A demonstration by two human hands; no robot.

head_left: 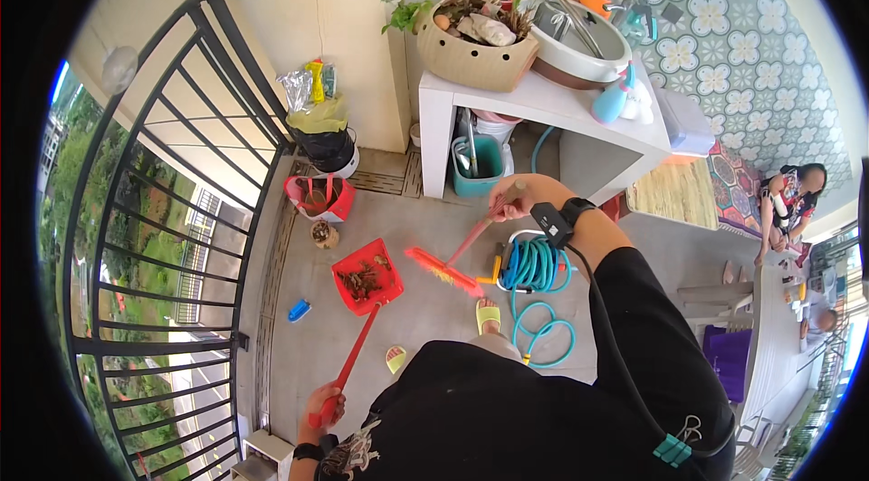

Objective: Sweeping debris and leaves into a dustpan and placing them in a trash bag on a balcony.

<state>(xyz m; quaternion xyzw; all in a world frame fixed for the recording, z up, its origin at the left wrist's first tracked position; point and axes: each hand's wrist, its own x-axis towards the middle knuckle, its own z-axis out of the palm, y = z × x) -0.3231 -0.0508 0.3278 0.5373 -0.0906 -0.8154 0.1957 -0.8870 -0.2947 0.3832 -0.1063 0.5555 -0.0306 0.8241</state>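
Note:
My left hand [327, 406] is closed round the handle of a red long-handled dustpan [368, 247]. Dry brown leaves and other debris [361, 281] lie in its pan, low over or on the grey floor. My right hand [510, 201] grips the pinkish handle of a broom [445, 270], whose red bristle head is right of the pan, apart from it. The bristles look slightly blurred. A blue brush-like object [299, 310] lies on the floor left of the dustpan.
A teal hose on a reel [533, 264] stands right of the broom, with loose coils below. A small debris-filled pot [324, 234] and a red bag [319, 199] stand near the black railing [237, 304]. Behind is a white table [543, 104]. Two people are at right.

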